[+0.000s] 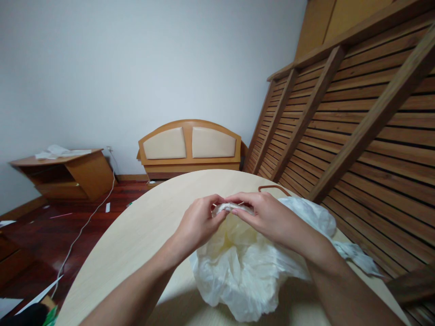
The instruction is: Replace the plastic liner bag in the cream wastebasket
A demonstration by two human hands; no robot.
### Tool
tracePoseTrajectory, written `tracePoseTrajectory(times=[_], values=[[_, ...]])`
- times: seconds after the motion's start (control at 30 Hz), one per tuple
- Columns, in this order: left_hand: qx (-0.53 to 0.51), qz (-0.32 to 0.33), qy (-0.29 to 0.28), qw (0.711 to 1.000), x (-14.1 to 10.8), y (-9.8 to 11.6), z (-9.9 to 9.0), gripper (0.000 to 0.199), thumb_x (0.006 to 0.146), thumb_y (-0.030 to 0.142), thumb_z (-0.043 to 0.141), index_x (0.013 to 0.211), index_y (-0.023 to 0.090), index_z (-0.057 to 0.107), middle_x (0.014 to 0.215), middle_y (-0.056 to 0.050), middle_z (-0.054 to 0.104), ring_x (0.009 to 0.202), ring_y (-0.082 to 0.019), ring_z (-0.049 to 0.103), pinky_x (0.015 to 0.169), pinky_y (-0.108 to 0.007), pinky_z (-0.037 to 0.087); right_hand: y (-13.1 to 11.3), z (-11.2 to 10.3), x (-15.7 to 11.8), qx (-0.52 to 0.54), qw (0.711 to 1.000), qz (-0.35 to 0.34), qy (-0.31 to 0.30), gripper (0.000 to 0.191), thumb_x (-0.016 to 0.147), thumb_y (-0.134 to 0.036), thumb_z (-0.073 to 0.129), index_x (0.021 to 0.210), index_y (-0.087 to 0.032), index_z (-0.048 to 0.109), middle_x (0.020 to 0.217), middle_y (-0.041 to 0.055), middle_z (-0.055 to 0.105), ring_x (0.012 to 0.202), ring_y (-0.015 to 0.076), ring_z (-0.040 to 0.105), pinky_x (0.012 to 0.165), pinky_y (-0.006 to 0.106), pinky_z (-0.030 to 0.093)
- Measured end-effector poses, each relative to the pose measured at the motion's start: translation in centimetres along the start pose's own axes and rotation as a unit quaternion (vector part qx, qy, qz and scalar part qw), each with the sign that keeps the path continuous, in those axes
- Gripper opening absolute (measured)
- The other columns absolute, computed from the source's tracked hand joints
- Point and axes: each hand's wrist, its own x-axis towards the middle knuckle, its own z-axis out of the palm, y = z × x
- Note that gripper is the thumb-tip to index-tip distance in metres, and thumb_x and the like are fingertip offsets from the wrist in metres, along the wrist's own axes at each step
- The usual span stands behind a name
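Observation:
A crumpled, translucent white plastic bag (244,271) hangs down over the round table from between my hands, with a yellowish tint in its upper part. My left hand (197,219) pinches the gathered edge of the bag from the left, thumb below and fingers above. From the right, my right hand (272,217) grips the same bunched edge, and the fingertips of both hands almost meet. Just beyond the right hand lies a thin brown bent rod (272,186), partly hidden by it.
On the pale round table (136,240), another white plastic bag (314,216) and a crumpled whitish piece (356,257) lie at the right. A slatted wooden frame (340,136) leans close by. Behind stand a headboard (188,160) and a low desk (90,174). A cord (81,233) crosses the floor.

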Motion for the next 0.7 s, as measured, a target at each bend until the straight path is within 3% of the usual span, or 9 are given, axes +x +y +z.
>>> tracePoseTrajectory(times=[0.17, 0.27, 0.37, 0.7], values=[[0.018, -0.001, 0.004, 1.000, -0.10, -0.12, 0.09, 0.025, 0.086, 0.025, 0.058, 0.105, 0.021, 0.074, 0.083, -0.004, 0.076, 0.077, -0.019, 0.068, 0.070, -0.028, 0.050, 0.33, -0.41, -0.30, -0.065, 0.997, 0.039, 0.013, 0.019, 0.092, -0.025, 0.064, 0.105, -0.025, 0.078, 0.099, 0.0039, 0.079, 0.088, 0.0197, 0.074, 0.081, 0.028, 0.054], [0.018, 0.011, 0.017, 1.000, -0.11, -0.28, 0.17, 0.027, 0.086, 0.023, 0.058, 0.108, 0.021, 0.072, 0.090, -0.005, 0.076, 0.080, -0.019, 0.068, 0.074, -0.029, 0.051, 0.16, -0.78, -0.56, -0.079, 0.996, 0.034, 0.009, 0.021, 0.095, -0.026, 0.061, 0.106, -0.027, 0.078, 0.099, 0.0036, 0.080, 0.086, 0.0195, 0.074, 0.078, 0.027, 0.054], [0.017, 0.015, 0.028, 0.999, -0.19, -0.20, 0.05, 0.018, 0.087, 0.027, 0.060, 0.099, 0.020, 0.071, 0.086, -0.004, 0.075, 0.076, -0.019, 0.067, 0.072, -0.028, 0.051, -0.28, -0.87, -0.58, -0.076, 0.997, 0.028, 0.008, 0.022, 0.096, -0.027, 0.059, 0.109, -0.029, 0.077, 0.099, 0.0022, 0.080, 0.086, 0.0193, 0.074, 0.076, 0.026, 0.053], [0.096, -0.012, 0.014, 0.995, -0.38, 0.66, -0.40, 0.022, 0.090, 0.033, 0.056, 0.096, 0.021, 0.074, 0.072, -0.002, 0.072, 0.062, -0.017, 0.062, 0.061, -0.027, 0.042, -0.22, -0.09, -0.19, -0.098, 0.993, 0.047, 0.042, 0.027, 0.099, -0.028, 0.054, 0.115, -0.025, 0.075, 0.106, 0.0059, 0.078, 0.096, 0.0217, 0.073, 0.088, 0.032, 0.054]])
